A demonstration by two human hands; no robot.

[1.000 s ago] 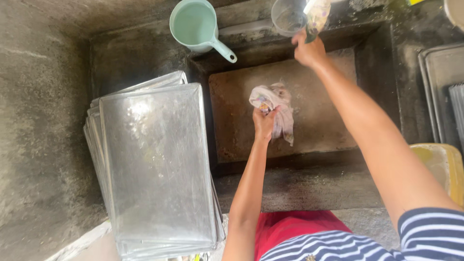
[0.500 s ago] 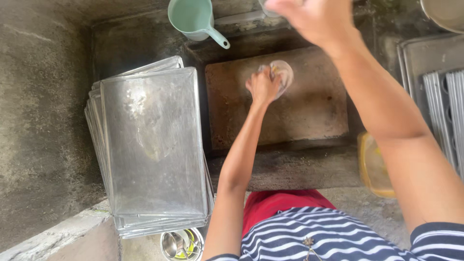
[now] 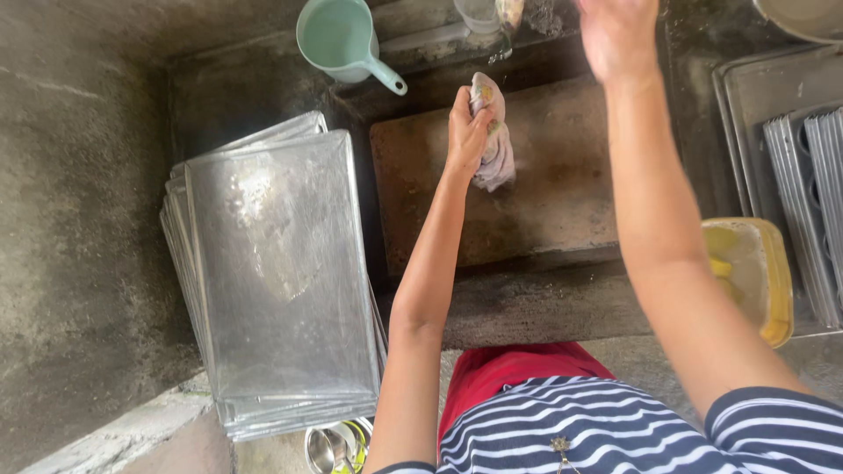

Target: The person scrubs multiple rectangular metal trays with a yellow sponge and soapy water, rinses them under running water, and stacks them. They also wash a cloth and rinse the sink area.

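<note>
My left hand (image 3: 465, 123) grips a crumpled pale cloth (image 3: 493, 145) and holds it over the far end of a dirty brown baking tray (image 3: 562, 189) that lies in a dark concrete sink. My right hand (image 3: 617, 33) is raised and blurred above the sink's back ledge, fingers spread, with nothing seen in it. It hovers near a clear cup (image 3: 479, 13) standing on that ledge.
A stack of metal baking trays (image 3: 281, 272) leans at the left of the sink. A green plastic dipper (image 3: 338, 37) sits at the back. A yellow tub (image 3: 751, 272) and more trays with metal strips (image 3: 803, 193) are at the right.
My left hand lifted the cloth from the middle of the brown tray toward its far edge. My right hand let go of the clear cup and moved right, now empty.
</note>
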